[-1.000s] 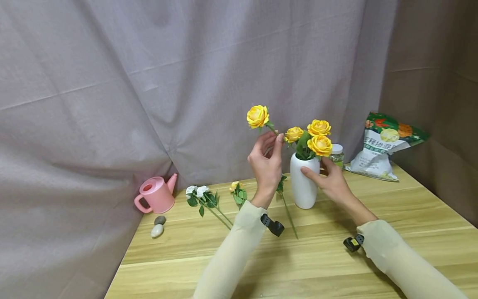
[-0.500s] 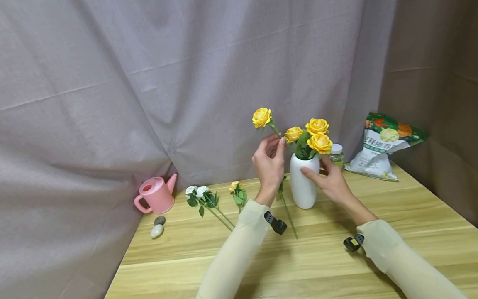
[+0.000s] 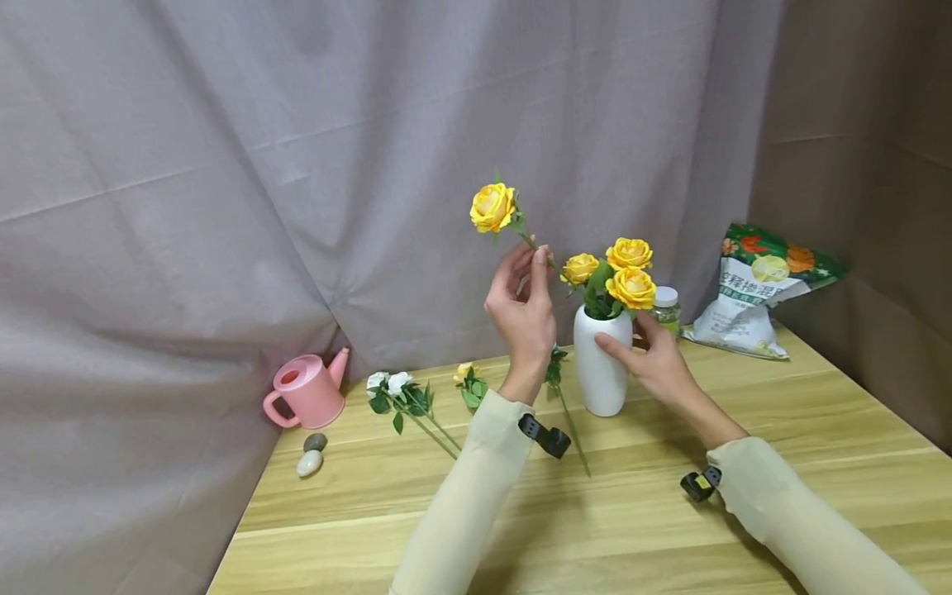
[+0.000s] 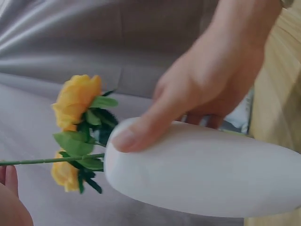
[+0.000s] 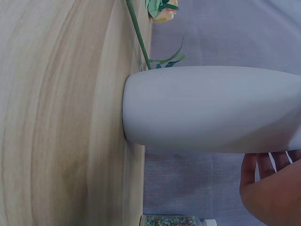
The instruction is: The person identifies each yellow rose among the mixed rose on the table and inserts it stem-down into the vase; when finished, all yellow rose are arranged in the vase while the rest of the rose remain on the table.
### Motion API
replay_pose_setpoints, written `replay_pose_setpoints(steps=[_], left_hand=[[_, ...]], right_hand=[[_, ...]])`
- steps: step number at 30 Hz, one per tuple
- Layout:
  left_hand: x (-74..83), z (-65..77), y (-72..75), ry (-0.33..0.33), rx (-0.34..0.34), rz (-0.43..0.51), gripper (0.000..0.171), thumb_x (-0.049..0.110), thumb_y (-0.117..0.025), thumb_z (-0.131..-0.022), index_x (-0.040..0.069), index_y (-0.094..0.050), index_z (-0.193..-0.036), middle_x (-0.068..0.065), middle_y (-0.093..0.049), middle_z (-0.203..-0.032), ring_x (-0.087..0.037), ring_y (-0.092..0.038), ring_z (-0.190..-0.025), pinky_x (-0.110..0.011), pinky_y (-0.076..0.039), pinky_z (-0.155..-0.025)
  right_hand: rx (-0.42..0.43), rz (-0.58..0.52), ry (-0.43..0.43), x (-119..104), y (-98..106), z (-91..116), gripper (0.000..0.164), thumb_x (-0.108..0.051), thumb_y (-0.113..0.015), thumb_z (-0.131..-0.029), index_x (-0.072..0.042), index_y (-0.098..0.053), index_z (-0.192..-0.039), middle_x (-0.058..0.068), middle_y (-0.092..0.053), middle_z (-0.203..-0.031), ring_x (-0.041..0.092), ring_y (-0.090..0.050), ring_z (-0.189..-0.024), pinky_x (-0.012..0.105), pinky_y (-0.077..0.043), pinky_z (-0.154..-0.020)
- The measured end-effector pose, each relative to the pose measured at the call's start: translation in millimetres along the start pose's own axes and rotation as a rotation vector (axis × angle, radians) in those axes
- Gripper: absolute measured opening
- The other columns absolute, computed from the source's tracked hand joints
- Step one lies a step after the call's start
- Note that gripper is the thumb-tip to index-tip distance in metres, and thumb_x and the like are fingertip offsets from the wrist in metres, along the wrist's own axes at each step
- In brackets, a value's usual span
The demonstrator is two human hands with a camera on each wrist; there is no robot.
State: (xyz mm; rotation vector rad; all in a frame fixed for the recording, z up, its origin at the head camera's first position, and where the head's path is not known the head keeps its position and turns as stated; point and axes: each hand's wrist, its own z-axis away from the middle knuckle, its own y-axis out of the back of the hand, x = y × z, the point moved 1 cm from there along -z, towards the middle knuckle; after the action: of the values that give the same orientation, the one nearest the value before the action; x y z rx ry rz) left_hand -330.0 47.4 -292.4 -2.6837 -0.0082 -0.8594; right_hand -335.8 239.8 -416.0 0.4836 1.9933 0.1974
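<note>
Fingers (image 3: 509, 269) of the left hand (image 3: 525, 310) pinch a stem (image 4: 49, 160), lifting its yellow rose (image 3: 492, 207) higher at upper centre, seemingly not yet settled; the right hand (image 3: 656, 357) grips the white vase (image 3: 601, 372).

The vase (image 3: 601, 372) is plain white, its roses (image 3: 631, 288) yellow.

Through 3 cameras we see the vase (image 3: 601, 376). From the head, we look forward and down across the table (image 3: 647, 529), farthest off. Both wrist views sit close, tipped sideways: the left takes in the vase's mouth, the right its base. These 2 share the right hand (image 3: 660, 362).
</note>
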Motion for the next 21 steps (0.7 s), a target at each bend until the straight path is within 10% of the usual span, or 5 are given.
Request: replay_pose_setpoints(steps=[9, 21], left_hand=[[13.1, 4.8, 0.9, -0.015, -0.008, -0.005, 0.021, 0.008, -0.064, -0.098, 0.002, -0.068, -0.118, -0.019, -0.074, -0.107, -0.035, -0.074, -0.095, -0.047, -0.062, -0.079], [-35.9, 23.1, 2.5, 0.063, -0.119, -0.208, 0.025, 0.032, -0.067, -0.098, 0.016, -0.071, -0.117, 0.003, -0.077, -0.107, -0.005, -0.073, -0.093, -0.029, -0.061, -0.077]], right_hand=[[-0.015, -0.011, -0.03, 5, 2, 1, 0.062, -0.042, -0.07, -0.094, -0.014, -0.047, -0.144, 0.013, -0.057, -0.14, 0.031, -0.055, -0.128, 0.055, -0.048, -0.105], [-0.041, -0.038, -0.019, -32, 7, 11, 0.062, -0.032, -0.069, -0.096, -0.007, -0.043, -0.147, 0.02, -0.053, -0.145, 0.035, -0.053, -0.13, 0.058, -0.044, -0.108]])
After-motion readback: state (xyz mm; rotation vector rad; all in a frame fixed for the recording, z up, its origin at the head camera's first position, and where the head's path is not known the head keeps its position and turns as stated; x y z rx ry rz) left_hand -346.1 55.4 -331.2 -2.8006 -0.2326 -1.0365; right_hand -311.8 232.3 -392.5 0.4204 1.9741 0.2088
